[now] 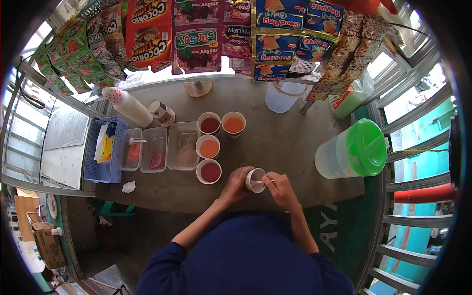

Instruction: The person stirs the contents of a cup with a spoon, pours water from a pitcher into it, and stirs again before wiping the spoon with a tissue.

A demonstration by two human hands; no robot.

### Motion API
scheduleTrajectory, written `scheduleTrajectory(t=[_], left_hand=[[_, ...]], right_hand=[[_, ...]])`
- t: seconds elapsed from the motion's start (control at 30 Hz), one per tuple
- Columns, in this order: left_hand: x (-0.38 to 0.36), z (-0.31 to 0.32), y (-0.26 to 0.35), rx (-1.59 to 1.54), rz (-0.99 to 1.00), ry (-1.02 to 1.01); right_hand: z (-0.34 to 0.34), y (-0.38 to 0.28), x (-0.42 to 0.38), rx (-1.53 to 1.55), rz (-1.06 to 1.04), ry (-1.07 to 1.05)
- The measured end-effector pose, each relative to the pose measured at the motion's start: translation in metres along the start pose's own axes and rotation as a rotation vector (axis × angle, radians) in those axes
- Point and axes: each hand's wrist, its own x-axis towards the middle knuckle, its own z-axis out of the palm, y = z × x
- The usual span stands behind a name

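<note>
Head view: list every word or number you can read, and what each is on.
"COCORIO Time": red sachets
"JASJUS", "Rasa Anggur": wide purple sachets
"MariMa", cut off, and "Anggur": narrower purple sachets
"Good Day": blue sachets
"AYA", partial: green sheet
Too small or blurred: any print on the brown sachets, green sachets, yellow packet and held paper cup.
No numbers legible.

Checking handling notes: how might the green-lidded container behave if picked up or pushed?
The green-lidded container looks stiff, its translucent walls holding their shape. Smooth sides could make it slippery. If knocked over, its rounded body would probably roll.
</note>
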Motion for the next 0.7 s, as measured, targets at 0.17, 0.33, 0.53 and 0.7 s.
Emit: scheduleTrajectory(t=[0.17,0.33,0.53,0.7], left_hand=[[0.000,0.001,0.000,0.006,-0.007,0.005],[0.000,0.000,0.001,0.017,0.000,0.006],[0.000,0.000,0.001,0.013,0.008,-0.001],[0.001,0.000,0.000,0.008,0.002,-0.008]], right_hand=[[-0.001,0.001,0.000,-0.230,-0.143,0.074],[0.000,0.002,0.000,0.045,0.011,0.002],[-0.002,-0.003,0.000,0.101,0.036,-0.028],[-0.003,-0.005,0.000,-0.162,-0.012,0.013]])
